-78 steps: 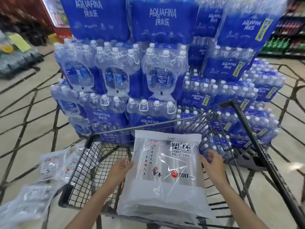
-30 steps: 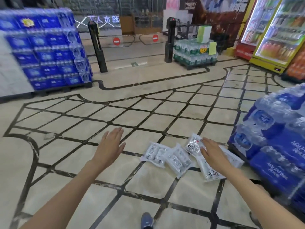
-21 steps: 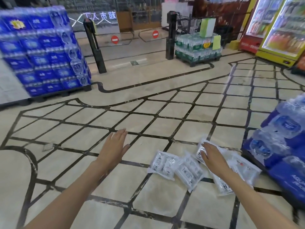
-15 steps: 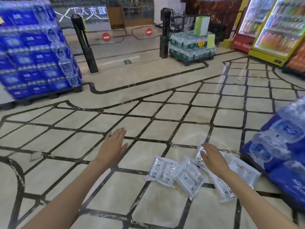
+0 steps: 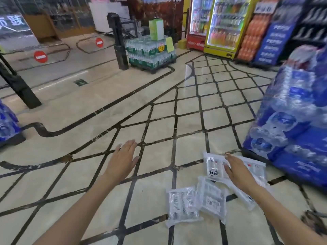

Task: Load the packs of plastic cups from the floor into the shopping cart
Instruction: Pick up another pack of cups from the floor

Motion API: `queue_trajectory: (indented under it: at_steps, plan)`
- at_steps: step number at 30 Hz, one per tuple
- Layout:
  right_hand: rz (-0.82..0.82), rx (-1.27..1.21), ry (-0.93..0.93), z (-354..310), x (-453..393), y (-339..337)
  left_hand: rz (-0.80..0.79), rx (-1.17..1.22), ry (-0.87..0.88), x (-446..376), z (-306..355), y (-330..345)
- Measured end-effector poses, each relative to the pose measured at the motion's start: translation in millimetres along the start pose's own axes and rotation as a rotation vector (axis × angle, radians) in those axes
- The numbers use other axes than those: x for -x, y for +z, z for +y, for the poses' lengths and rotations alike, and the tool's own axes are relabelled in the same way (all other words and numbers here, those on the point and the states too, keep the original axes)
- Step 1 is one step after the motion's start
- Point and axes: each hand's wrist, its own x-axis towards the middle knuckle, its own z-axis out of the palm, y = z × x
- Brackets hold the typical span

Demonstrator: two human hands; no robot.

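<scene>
Several clear packs of plastic cups lie on the tiled floor at the lower right: one near pack (image 5: 182,204), another beside it (image 5: 212,198), and a farther pack (image 5: 213,167) with more partly under my arm. My right hand (image 5: 237,170) hovers over the farther packs with fingers straight; whether it touches them is unclear. My left hand (image 5: 123,160) is held flat above bare floor, holding nothing. The shopping cart is out of view.
A blue stack of bottled-water cases (image 5: 297,131) stands close on the right. A pallet of green-labelled water (image 5: 150,53), black gate posts (image 5: 118,41) and drink coolers (image 5: 223,25) stand farther back. Another blue stack edge (image 5: 7,122) is at the left.
Earlier both hands held a cup pack in the cart. I have since turned to the floor packs; in the last second the view shifted and my right hand stayed over the farther packs.
</scene>
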Motion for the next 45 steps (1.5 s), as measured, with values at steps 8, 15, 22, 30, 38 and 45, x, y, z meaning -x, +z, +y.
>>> queue_trajectory:
  at_steps: [8, 15, 22, 30, 38, 45]
  plan:
    - [0.061, -0.029, 0.190, -72.1, -53.1, 8.0, 0.072, 0.062, 0.197, -105.7, -82.7, 29.8]
    - [0.103, -0.024, 0.265, -99.1, -149.6, 37.3, 0.068, 0.049, 0.301, -229.0, -122.6, 85.0]
    - [0.124, -0.006, 0.392, -110.3, -234.9, 32.4, 0.057, 0.095, 0.469, -368.3, -113.0, 109.4]
    - [0.280, 0.004, 0.693, -81.8, -280.4, 0.0, 0.102, 0.175, 0.823, -527.7, -33.4, 146.1]
    - [0.409, -0.057, 1.072, -75.8, -295.3, 0.3, 0.059, 0.227, 1.176, -658.8, 59.8, 170.3]
    - [0.530, -0.120, 1.338, -72.7, -303.3, 7.5, -0.022, 0.232, 1.422, -713.9, 174.6, 179.1]
